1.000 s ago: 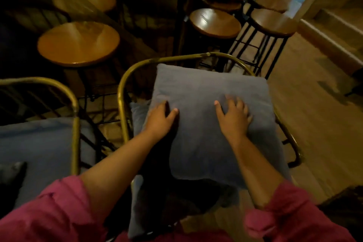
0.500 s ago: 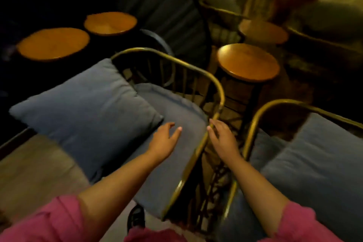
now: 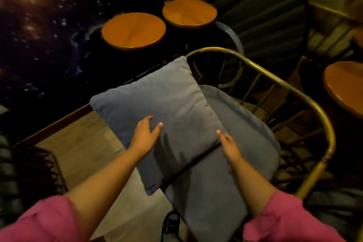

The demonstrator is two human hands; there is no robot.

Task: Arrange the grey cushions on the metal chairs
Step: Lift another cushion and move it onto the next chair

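A square grey cushion (image 3: 163,108) lies tilted over the left side of a brass-coloured metal chair (image 3: 294,92), overhanging its edge. Under it a grey seat pad (image 3: 239,139) covers the chair seat. My left hand (image 3: 145,135) rests flat on the cushion's near left part, fingers apart. My right hand (image 3: 228,143) is at the cushion's near right corner, touching its edge where it meets the seat pad, fingers spread. Neither hand has closed around the cushion.
Two round wooden stools (image 3: 133,30) (image 3: 189,12) stand beyond the chair, a third wooden stool (image 3: 343,86) at the right edge. A dark wire chair (image 3: 39,169) is at the left. Wooden floor (image 3: 78,143) shows on the left. A dark starry wall is behind.
The view has swung left from the first chair to this one. Both hands have moved from the chair's rail and seat pad onto the tilted cushion.
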